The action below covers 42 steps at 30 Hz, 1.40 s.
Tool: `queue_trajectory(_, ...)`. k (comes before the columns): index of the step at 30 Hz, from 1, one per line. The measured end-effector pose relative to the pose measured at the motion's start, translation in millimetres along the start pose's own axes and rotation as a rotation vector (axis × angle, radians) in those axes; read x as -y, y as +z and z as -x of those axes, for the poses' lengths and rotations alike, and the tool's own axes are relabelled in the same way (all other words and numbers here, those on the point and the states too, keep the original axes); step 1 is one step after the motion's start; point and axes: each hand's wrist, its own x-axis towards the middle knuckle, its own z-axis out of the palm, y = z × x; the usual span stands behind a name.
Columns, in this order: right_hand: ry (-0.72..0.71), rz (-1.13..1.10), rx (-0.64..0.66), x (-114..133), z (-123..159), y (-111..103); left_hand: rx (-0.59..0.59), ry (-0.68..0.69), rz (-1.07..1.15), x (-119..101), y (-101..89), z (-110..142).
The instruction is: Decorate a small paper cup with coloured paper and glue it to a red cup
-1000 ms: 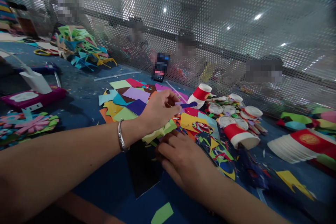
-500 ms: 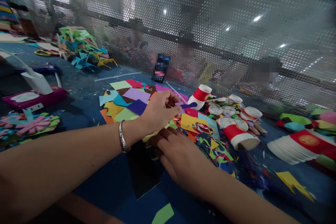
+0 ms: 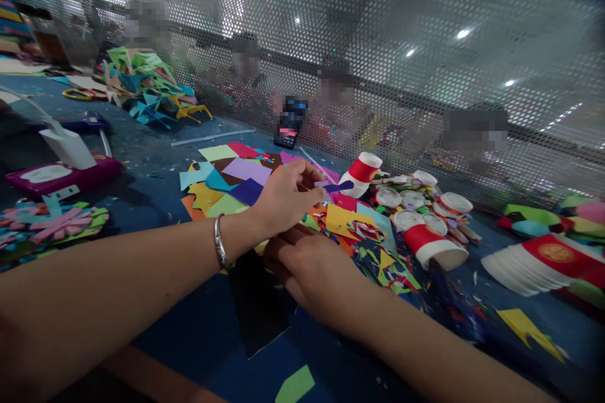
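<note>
A narrow purple paper strip (image 3: 339, 187) with a rounded end is pinched between the thumb and fingers of my left hand (image 3: 293, 198). Just below it, my right hand (image 3: 314, 274) is curled with its fingers together; the fingertips are hidden, so what they hold cannot be made out. Some yellow paper (image 3: 259, 247) peeks out beside those fingers. Under both hands spreads a pile of coloured paper pieces, among them a lilac sheet (image 3: 246, 171) and an orange-yellow sheet (image 3: 347, 220). A black sheet (image 3: 258, 312) lies beneath my left wrist.
Red-and-white paper cups (image 3: 362, 174) stand behind the hands, and a longer stack (image 3: 543, 261) lies at right. A dark blue glue gun (image 3: 460, 308) lies near my right forearm. A phone (image 3: 290, 123) leans on the perforated screen. At left are a magenta box (image 3: 61, 176) and paper scraps (image 3: 142, 82).
My right hand has shifted slightly, its fingers more curled and drawn in under my left hand. The purple strip stays in my left hand, its end tipped a little differently.
</note>
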Motion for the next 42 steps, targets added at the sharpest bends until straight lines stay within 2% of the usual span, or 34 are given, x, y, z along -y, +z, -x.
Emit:
queue_trajectory(11, -0.016, 0.045, 0.067, 2, -2, -3, -0.011, -0.008, -0.072, 5, -6.2, -4)
queue_trajectory(18, 0.157, -0.324, -0.063, -11, 24, -21, -0.014, -0.010, -0.051, 8, -6.8, -6)
queue_trajectory(27, 0.299, -0.755, -0.082, -9, 44, -22, -0.023, -0.002, -0.027, 5, -6.2, -2)
queue_trajectory(32, 0.290, -0.770, -0.052, -7, 42, -21, -0.037, -0.021, -0.038, 4, -6.8, -3)
queue_trajectory(37, 0.340, -0.914, -0.002, -9, 42, -21, 0.006, -0.055, 0.001, 7, -7.6, -3)
queue_trajectory(42, 0.369, -1.005, -0.029, -13, 50, -22, 0.048, -0.165, 0.063, 6, -4.0, 1)
